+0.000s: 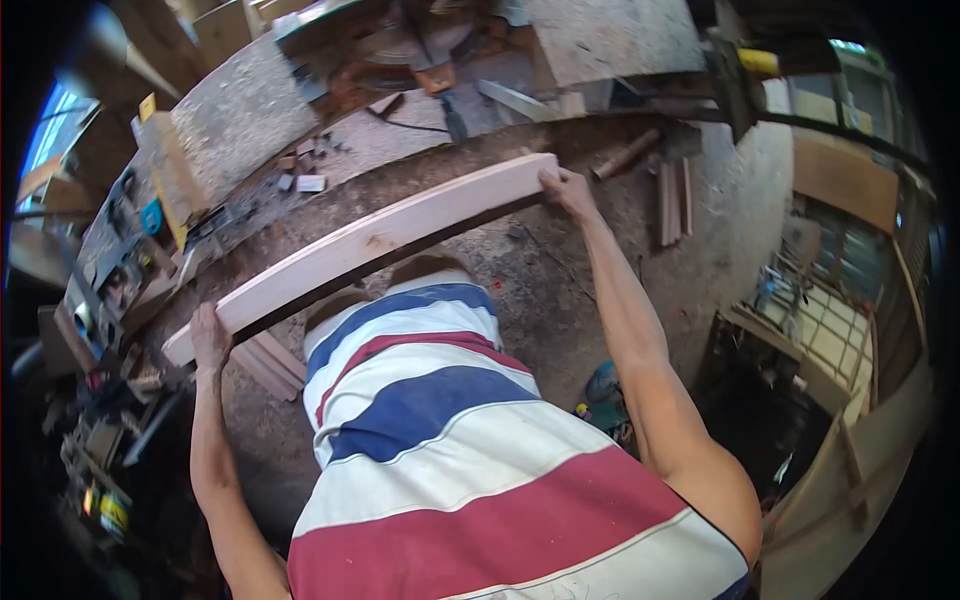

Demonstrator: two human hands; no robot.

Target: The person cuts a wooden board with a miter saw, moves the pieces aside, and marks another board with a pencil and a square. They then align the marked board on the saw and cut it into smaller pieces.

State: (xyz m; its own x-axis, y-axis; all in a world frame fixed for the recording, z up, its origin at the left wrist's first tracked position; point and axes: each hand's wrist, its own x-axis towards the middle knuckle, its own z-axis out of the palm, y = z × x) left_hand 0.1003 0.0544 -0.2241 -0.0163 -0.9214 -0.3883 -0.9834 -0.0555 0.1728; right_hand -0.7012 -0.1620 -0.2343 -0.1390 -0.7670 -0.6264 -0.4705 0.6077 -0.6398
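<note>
A long, pale wooden board (pixel 385 238) stretches across in front of my body, its right end higher in the view. At least one more board seems to lie against it, since a pale end sticks out past my left hand. My left hand (pixel 210 338) is closed around the board near its left end. At the right end, my right hand (pixel 570 192) grips the corner, with the thumb side towards the upper face. The undersides of both grips are hidden.
Ahead is a workbench (pixel 245 125) with a saw (pixel 415 45) and small wood offcuts (pixel 305 160). More wood strips (pixel 675 203) lie on the floor at right, others (pixel 268 365) below my left hand. Tools and scraps clutter the left side. A dark open box (pixel 760 390) stands at right.
</note>
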